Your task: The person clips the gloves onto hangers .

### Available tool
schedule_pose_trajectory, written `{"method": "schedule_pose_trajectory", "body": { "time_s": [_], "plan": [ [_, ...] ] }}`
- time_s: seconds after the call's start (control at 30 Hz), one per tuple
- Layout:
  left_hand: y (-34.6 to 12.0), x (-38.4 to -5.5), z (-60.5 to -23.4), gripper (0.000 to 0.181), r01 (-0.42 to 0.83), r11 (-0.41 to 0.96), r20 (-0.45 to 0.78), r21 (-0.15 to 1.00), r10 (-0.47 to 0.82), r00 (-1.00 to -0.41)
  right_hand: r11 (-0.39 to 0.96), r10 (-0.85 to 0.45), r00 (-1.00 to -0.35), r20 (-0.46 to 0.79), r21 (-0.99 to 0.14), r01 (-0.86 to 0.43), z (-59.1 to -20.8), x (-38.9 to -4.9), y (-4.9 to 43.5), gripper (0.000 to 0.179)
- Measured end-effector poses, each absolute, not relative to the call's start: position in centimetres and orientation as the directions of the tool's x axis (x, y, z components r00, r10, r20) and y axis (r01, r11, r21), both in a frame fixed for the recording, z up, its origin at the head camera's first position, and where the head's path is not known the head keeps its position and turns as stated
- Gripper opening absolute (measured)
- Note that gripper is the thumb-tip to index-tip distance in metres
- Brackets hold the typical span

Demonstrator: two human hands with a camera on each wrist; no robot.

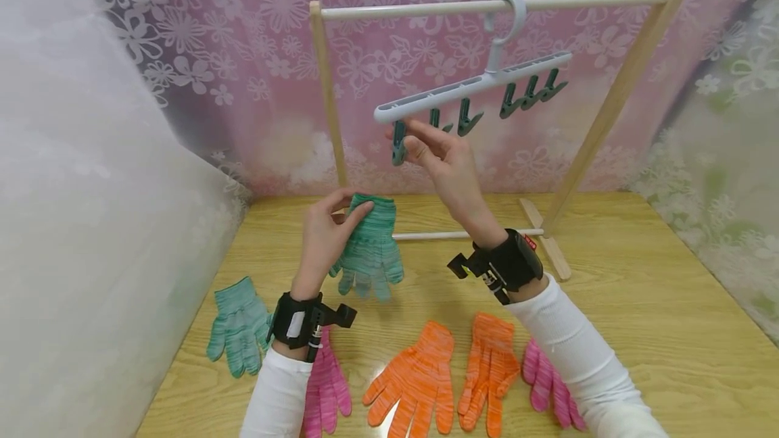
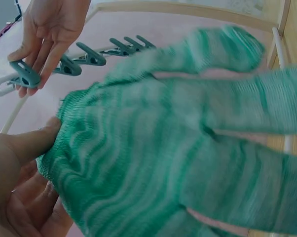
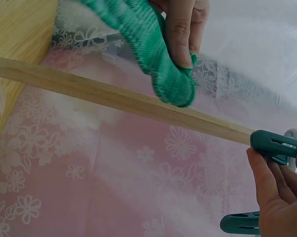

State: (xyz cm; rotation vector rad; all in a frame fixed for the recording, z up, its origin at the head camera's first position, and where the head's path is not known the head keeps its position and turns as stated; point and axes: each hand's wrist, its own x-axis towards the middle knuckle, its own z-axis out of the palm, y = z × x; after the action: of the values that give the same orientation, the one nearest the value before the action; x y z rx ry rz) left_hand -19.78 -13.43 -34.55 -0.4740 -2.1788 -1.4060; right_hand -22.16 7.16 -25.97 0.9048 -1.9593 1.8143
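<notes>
One green glove (image 1: 372,242) is striped in deep and pale green, darkest round the cuff, and a second green glove (image 1: 237,330) has the same streaking. I see orange gloves (image 1: 420,365) flecked paler, bright pink gloves (image 1: 327,391), dark green clips (image 1: 398,144) on a pale grey hanger (image 1: 438,95), and a white rail (image 1: 420,11). The pink backdrop (image 1: 274,86) carries white flowers; the bench (image 1: 657,303) is yellowish wood-grain, the sleeves (image 1: 587,350) plain white.

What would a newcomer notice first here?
Probably the bright orange knitted gloves on the near side of the wooden table. Next, the striped green knitted glove pinched in the left hand; higher up, the right hand grips a dark green plastic clip at one end of the pale grey hanger.
</notes>
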Motion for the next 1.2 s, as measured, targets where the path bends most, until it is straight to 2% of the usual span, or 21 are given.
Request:
{"method": "schedule_pose_trajectory", "body": {
  "time_s": [0.1, 0.33, 0.67, 1.03, 1.2],
  "plan": [
    [-12.6, -19.9, -34.3, 0.023, 0.548, 0.379, 0.585, 0.746, 0.020, -0.811, -0.022, -0.213, -0.758, 0.616, -0.779, -0.626, -25.9, -22.2, 7.3, 0.038],
    [-11.5, -19.9, -33.9, 0.024, 0.575, 0.421, 0.611, 0.701, 0.060, -0.789, -0.014, -0.162, -0.780, 0.604, -0.792, -0.610, -25.6, -22.4, 7.3, 0.037],
    [-11.2, -19.5, -33.7, 0.019, 0.621, 0.376, 0.648, 0.687, 0.070, -0.759, -0.104, -0.101, -0.790, 0.605, -0.796, -0.596, -25.8, -22.5, 6.9, 0.032],
    [-10.5, -19.8, -32.7, 0.017, 0.708, 0.442, 0.760, 0.551, 0.085, -0.644, -0.118, -0.094, -0.786, 0.611, -0.791, -0.600, -25.6, -22.7, 6.8, 0.029],
    [-10.1, -20.0, -32.0, 0.018, 0.729, 0.442, 0.788, 0.523, 0.074, -0.611, -0.139, -0.090, -0.790, 0.606, -0.794, -0.592, -25.5, -22.6, 6.7, 0.028]
  ]
}}
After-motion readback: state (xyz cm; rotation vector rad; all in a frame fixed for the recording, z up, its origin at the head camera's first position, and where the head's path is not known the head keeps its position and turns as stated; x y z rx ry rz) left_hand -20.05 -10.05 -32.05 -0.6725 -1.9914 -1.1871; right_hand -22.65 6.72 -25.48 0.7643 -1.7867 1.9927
